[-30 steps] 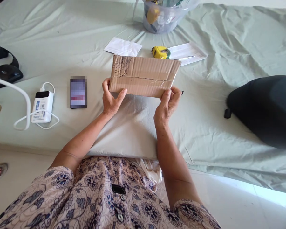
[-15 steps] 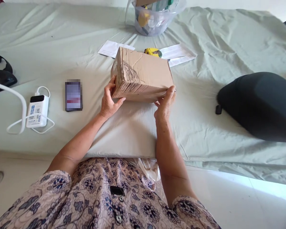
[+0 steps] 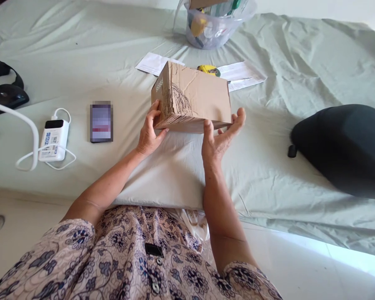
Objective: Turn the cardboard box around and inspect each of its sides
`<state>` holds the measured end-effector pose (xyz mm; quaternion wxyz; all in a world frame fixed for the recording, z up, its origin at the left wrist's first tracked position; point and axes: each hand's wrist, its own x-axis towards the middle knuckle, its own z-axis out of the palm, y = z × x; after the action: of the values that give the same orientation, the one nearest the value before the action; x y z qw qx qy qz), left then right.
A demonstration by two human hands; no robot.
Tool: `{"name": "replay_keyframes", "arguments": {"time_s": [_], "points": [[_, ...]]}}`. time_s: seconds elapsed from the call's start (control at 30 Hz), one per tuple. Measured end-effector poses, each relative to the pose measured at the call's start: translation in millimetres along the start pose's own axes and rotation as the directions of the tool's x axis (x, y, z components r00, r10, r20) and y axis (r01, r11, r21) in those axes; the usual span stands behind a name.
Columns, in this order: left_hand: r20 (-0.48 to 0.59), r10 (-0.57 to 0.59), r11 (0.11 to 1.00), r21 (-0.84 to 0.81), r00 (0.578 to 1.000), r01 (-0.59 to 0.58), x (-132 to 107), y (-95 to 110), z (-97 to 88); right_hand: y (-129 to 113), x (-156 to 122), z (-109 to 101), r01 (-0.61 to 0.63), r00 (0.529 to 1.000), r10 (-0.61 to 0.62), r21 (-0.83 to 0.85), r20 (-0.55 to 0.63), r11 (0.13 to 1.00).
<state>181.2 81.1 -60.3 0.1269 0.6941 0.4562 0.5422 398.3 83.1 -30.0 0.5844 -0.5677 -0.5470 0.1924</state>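
Note:
A brown cardboard box (image 3: 196, 98) with black scribbles on its left end sits over a grey pillow (image 3: 175, 166) on the bed. My left hand (image 3: 149, 133) grips the box's lower left corner, thumb on the near face. My right hand (image 3: 220, 137) is at the box's lower right edge with the fingers spread and the palm turned up, the fingertips touching or just under the bottom edge.
A yellow tape measure (image 3: 208, 69) and white papers (image 3: 154, 63) lie behind the box. A clear plastic tub (image 3: 217, 29) stands at the back. A phone (image 3: 101, 121), a white power bank (image 3: 54, 139) with cable and black headphones (image 3: 6, 93) lie left. A black cushion (image 3: 346, 146) lies right.
The box has been tipped from showing its taped face to showing its top and scribbled end. My right hand's grip has loosened and its fingers have spread out.

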Motion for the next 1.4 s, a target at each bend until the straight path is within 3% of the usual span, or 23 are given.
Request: {"name": "replay_keyframes", "arguments": {"time_s": [0.13,0.27,0.47,0.6,0.83,0.97,1.2,1.4], "points": [[-0.007,0.097,0.995,0.014,0.995,-0.097,-2.4,3.4,0.8,4.4,-4.0,2.9,0.173,0.982,-0.183,-0.162,-0.050,0.972],[-0.035,0.143,0.990,0.017,0.989,-0.142,-3.2,6.7,2.3,15.5,-3.9,6.1,0.251,0.964,-0.265,-0.223,-0.032,0.942],[-0.068,0.037,0.999,0.006,0.997,-0.036,-2.5,8.2,0.4,9.1,-5.0,7.2,0.284,0.951,-0.301,-0.181,-0.072,0.942],[-0.119,-0.121,0.987,-0.121,0.986,0.106,1.1,11.0,-5.6,2.2,-5.6,7.2,0.294,0.948,-0.307,-0.134,-0.082,0.946],[-0.224,-0.238,0.949,-0.260,0.945,0.178,13.1,11.4,-12.5,-8.5,-10.6,6.3,0.285,0.954,-0.291,-0.088,-0.069,0.955],[-0.247,-0.222,0.963,-0.204,0.943,0.173,15.6,6.6,-16.8,-14.5,-14.4,9.2,0.318,0.941,-0.325,-0.081,-0.090,0.945],[-0.268,-0.072,0.988,-0.149,0.961,0.032,21.3,0.3,-26.4,-16.7,-16.0,12.4,0.276,0.953,-0.285,-0.090,-0.105,0.957],[-0.250,-0.151,0.974,-0.202,0.957,0.101,21.8,-0.9,-26.8,-13.8,-16.7,12.7,0.189,0.974,-0.191,-0.029,-0.121,0.982]]}}
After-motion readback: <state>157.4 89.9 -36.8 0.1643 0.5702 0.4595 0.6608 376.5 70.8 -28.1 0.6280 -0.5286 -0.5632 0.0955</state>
